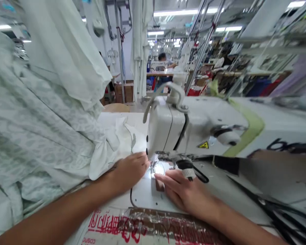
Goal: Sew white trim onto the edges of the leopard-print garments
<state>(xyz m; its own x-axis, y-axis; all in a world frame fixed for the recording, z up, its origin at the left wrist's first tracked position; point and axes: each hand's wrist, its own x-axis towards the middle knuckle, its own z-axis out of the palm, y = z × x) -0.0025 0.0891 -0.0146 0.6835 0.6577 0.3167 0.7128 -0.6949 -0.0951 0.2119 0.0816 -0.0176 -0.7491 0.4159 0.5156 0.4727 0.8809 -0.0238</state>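
Above the right hand (187, 194) a yellow warning triangle (204, 145) marks the white sewing machine (159, 131), with blurred black lettering (273, 144) farther right, while red print (108, 222) on the taped sheet (107, 236) below that hand is illegible.

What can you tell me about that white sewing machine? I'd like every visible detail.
The sewing machine looks like glossy painted metal, with a curved pale bar on its head, a whitish knob and a yellow warning label. A yellow-green strip lies across its arm, which extends rightward in the picture; dark lettering there is blurred. Light shines at the needle area, with the left hand and right hand close by.
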